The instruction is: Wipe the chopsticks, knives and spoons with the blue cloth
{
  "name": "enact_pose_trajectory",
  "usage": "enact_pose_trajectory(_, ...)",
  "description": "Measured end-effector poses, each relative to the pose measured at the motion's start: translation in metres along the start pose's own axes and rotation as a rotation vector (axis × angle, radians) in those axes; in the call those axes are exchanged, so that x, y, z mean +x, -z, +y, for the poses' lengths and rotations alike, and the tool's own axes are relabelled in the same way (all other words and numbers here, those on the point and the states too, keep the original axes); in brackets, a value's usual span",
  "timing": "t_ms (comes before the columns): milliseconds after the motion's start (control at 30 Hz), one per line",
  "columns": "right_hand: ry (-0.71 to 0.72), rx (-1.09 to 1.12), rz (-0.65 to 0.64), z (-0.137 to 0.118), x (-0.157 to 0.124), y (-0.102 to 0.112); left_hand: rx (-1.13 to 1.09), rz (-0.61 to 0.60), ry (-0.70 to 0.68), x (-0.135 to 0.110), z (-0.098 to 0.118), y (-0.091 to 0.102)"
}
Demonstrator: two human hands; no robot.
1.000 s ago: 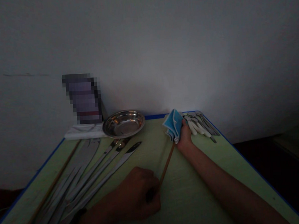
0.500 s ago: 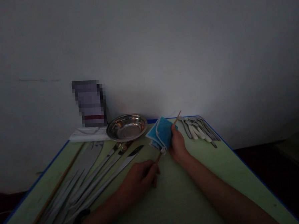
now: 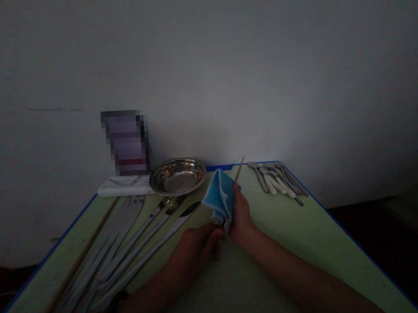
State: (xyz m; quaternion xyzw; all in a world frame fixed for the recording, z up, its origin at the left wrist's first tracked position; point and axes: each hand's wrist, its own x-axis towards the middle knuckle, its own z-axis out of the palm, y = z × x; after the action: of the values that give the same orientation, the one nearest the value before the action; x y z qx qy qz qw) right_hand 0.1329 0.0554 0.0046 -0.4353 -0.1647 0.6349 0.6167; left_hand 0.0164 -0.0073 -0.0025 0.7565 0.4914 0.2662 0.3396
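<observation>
My right hand (image 3: 242, 215) is closed around a folded blue cloth (image 3: 218, 193) with pale edges. Through the cloth runs a thin wooden chopstick (image 3: 239, 168), its tip sticking out above the fingers. Close below the cloth, my left hand (image 3: 201, 244) has its fingers pinched at the chopstick's lower end, which is hidden. Nearest to the left hand on the table lie a table knife (image 3: 167, 237) and two long-handled utensils (image 3: 147, 225) beside it.
A shiny steel bowl (image 3: 157, 181) stands by the wall, next to a white flat item (image 3: 121, 187) and a blurred-out upright object (image 3: 127, 142). Several forks (image 3: 119, 226) and a wooden stick (image 3: 83, 259) lie at left. Spoons and white-handled cutlery (image 3: 278, 183) lie back right.
My right hand and the cloth have slid down the chopstick, toward my left hand. The chopstick's tip has shifted a little left. My left hand stays nearly in place.
</observation>
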Motion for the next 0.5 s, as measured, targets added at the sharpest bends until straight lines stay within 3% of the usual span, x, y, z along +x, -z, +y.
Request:
enact_pose_trajectory(167, 0.069, -0.066, -0.017, 0.007, -0.015, -0.003, 0.028, 0.041, 0.042, -0.001, 0.002, 0.000)
enact_pose_trajectory(367, 0.039, -0.046, -0.033, 0.006, -0.009, 0.000, -0.011, 0.027, 0.120, 0.001, 0.007, 0.005)
enact_pose_trajectory(500, 0.019, 0.002, 0.004, -0.002, 0.001, 0.000, -0.072, 0.010, 0.095, 0.000, 0.008, 0.005)
